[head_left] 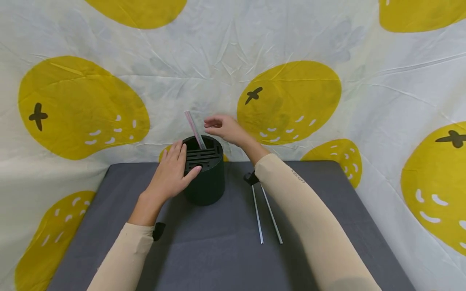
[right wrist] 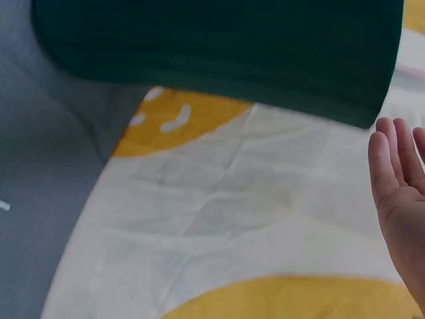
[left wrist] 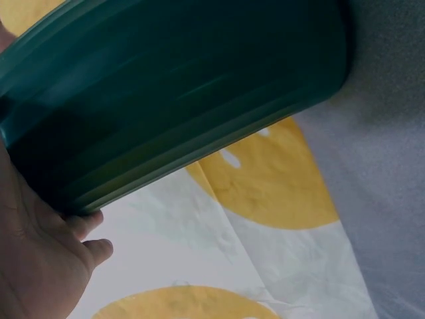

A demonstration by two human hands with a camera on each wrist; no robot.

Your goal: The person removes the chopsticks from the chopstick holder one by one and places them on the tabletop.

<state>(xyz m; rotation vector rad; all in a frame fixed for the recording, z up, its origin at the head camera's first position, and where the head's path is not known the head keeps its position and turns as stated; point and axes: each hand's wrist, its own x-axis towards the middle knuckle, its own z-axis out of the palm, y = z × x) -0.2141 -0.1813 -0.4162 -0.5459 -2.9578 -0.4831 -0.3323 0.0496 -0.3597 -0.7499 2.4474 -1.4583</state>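
Note:
A dark green cylindrical holder (head_left: 205, 186) stands upright near the table's back edge. Its black slotted insert (head_left: 202, 155) covers the front part of the top. Slim shiny sticks (head_left: 194, 129) with a pinkish tint lean to the left out of its rear opening; their exact number is unclear. My left hand (head_left: 172, 171) rests against the holder's left rim, fingers extended and thumb lying at the front rim. My right hand (head_left: 225, 127) hovers behind and right of the opening, fingers loosely bent and holding nothing. In the right wrist view, its fingers (right wrist: 382, 163) are near the holder's rim.
Two thin silvery sticks (head_left: 257, 216) lie side by side on the grey table (head_left: 218, 258), right of the holder and beside my right forearm. A white cloth (head_left: 204, 60) with yellow fruit shapes hangs behind the table.

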